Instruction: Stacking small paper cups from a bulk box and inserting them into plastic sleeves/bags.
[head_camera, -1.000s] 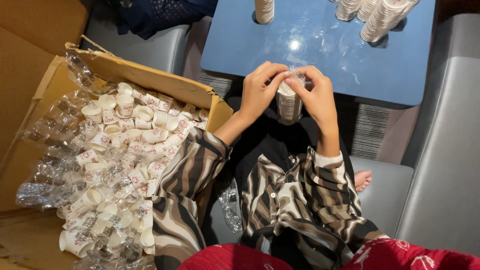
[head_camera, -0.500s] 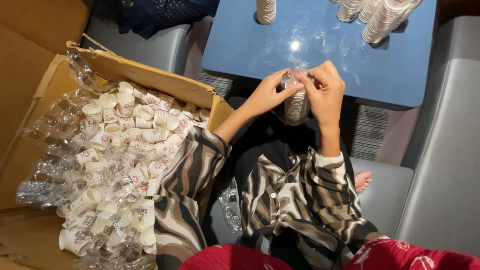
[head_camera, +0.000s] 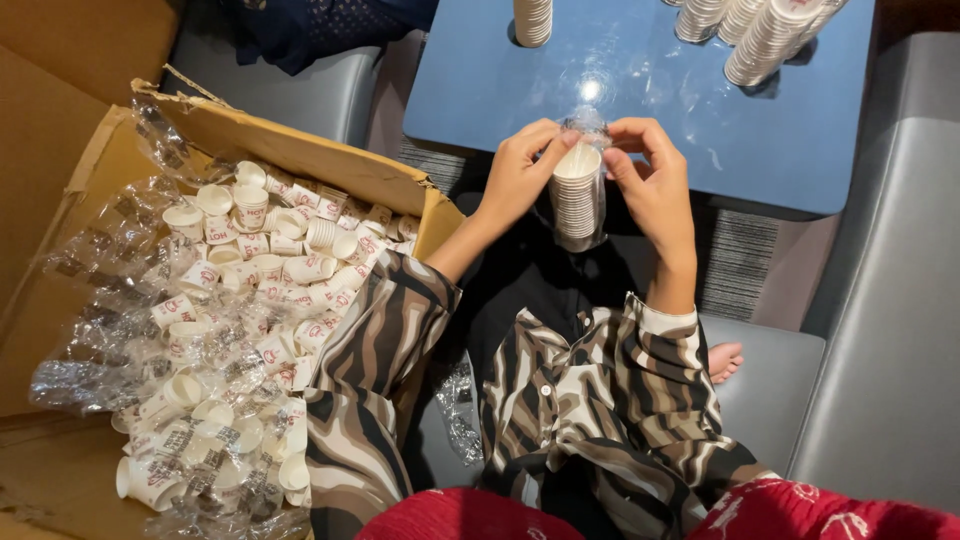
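1. Head view, the held thing: a sleeve of stacked paper cups (head_camera: 577, 195) in clear plastic wrap is held upright in mid-air, just near of the blue tabletop (head_camera: 650, 120) and above the person's lap.

2. Head view, the hands: the left hand (head_camera: 517, 175) is curled against the left side of the stack, its fingertips pinching the bunched wrap at the top. The right hand (head_camera: 655, 190) is set against the right side, thumb and forefinger likewise pinched on the wrap's twisted end. Neither hand is spread; both are closed on the wrapped stack.

3. Head view, risk of a drop: no support is seen under the stack. If the wrap were torn open suddenly, the cups could probably slide out below and fall to the lap or the floor.

4. Head view, risk of crushing: the cups appear thin, so the rims could be dented by too hard a squeeze at the top.

5. Head view, risk on the tabletop: several unwrapped cup stacks (head_camera: 775, 35) are stood at the far edge, some leaning. It is judged that they could be toppled by a knock against the tabletop.

6. Head view, surroundings: an open cardboard box (head_camera: 300, 150) at the left is filled with loose cups and crumpled wrap (head_camera: 120, 290). A stray piece of wrap could be caught by a sleeve and cups pulled out.
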